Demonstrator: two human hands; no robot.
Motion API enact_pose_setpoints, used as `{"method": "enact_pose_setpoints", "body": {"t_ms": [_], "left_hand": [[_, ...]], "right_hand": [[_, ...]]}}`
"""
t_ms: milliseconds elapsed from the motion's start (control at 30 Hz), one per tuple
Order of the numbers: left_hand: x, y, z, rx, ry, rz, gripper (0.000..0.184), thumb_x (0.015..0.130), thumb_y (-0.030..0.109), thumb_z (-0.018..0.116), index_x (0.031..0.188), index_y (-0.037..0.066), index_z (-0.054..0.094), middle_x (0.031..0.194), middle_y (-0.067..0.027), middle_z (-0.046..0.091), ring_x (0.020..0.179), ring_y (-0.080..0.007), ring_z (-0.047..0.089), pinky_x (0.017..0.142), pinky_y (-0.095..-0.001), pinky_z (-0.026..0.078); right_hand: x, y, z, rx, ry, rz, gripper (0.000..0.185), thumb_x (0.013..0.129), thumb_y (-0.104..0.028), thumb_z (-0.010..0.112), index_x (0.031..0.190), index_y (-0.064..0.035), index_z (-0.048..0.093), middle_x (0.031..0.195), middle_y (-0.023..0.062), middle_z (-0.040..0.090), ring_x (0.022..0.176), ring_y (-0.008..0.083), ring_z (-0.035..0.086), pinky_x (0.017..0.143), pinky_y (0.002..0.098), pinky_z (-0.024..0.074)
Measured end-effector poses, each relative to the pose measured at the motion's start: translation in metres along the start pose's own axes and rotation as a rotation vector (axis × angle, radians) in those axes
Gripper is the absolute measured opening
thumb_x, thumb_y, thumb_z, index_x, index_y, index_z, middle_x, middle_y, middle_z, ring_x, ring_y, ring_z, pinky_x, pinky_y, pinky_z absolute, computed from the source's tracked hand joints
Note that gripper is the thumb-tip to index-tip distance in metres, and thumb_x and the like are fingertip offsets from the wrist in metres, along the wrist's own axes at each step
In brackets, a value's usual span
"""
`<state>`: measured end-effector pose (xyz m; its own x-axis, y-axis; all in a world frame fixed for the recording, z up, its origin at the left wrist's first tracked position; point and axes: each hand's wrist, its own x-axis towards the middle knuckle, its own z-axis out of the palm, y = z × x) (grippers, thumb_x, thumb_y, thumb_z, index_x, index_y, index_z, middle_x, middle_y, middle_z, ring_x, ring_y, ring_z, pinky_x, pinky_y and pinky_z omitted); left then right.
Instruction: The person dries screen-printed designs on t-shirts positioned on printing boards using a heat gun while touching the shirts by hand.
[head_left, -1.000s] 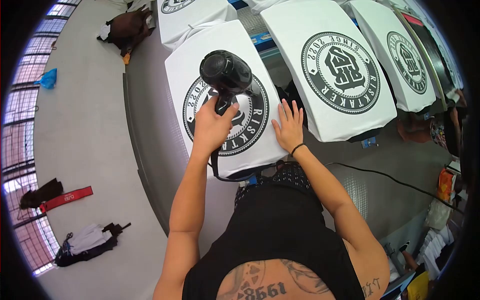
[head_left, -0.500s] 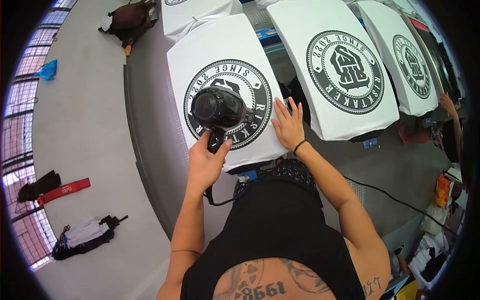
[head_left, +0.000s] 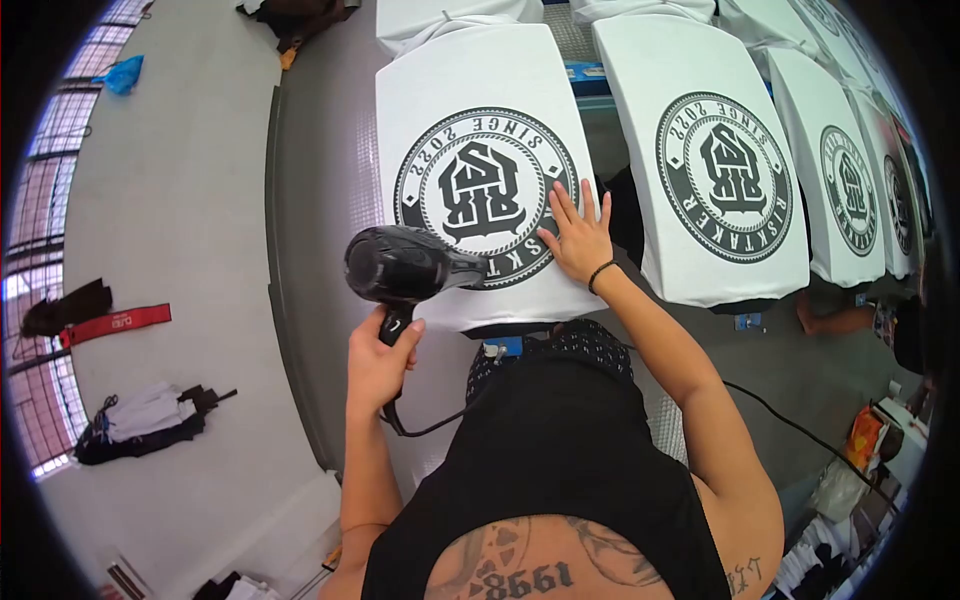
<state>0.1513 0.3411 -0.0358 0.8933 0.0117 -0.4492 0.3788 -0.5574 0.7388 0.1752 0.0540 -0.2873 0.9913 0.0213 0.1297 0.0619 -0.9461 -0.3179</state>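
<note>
My left hand point(head_left: 383, 357) is wrapped round the handle of a black hair dryer point(head_left: 400, 268), whose nozzle points right over the lower edge of a round black print. That print is on a white shirt point(head_left: 480, 75) stretched over a flat board in front of me. Fingers spread, my right hand point(head_left: 580, 238) rests on the shirt's right side, partly over the print's rim. A dark band circles my right wrist. The dryer's cord point(head_left: 440, 428) hangs below the handle and runs towards my body.
More printed white shirts on boards stand to the right, the nearest one point(head_left: 690, 70) beside mine. A black cable point(head_left: 800, 425) crosses the lower right. Another person's arm point(head_left: 840, 320) shows at far right. Clothes point(head_left: 150, 415) lie on the floor at left.
My left hand and the dryer have moved down and left, uncovering the print's centre. My right hand has shifted from the board's edge onto the print's rim. The view has also shifted.
</note>
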Motion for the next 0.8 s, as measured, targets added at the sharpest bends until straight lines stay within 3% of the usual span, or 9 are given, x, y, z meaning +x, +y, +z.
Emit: {"method": "enact_pose_setpoints", "body": {"t_ms": [400,800], "left_hand": [[0.047,-0.024,-0.049,0.007,0.261,0.022,0.022,0.093,0.017,0.072,0.098,-0.002,0.064,0.061,-0.0021,0.058,0.049,-0.01,0.054,0.048,-0.0268,0.044],[0.151,0.013,-0.048,-0.086,0.202,0.177,0.025,0.091,0.02,0.075,0.093,-0.003,0.064,0.061,-0.0032,0.061,0.05,-0.0101,0.057,0.048,-0.0265,0.047]], "right_hand": [[-0.004,-0.005,-0.002,-0.018,-0.017,0.007,0.072,0.1,-0.05,0.051,0.154,-0.0053,0.04,0.167,0.0043,0.028,0.154,0.043,0.013,0.118,0.0687,0.0044],[-0.003,-0.014,-0.008,-0.035,-0.057,0.078,0.073,0.099,-0.05,0.053,0.155,-0.0049,0.038,0.167,0.0039,0.026,0.155,0.0424,0.01,0.119,0.068,0.0017]]}}
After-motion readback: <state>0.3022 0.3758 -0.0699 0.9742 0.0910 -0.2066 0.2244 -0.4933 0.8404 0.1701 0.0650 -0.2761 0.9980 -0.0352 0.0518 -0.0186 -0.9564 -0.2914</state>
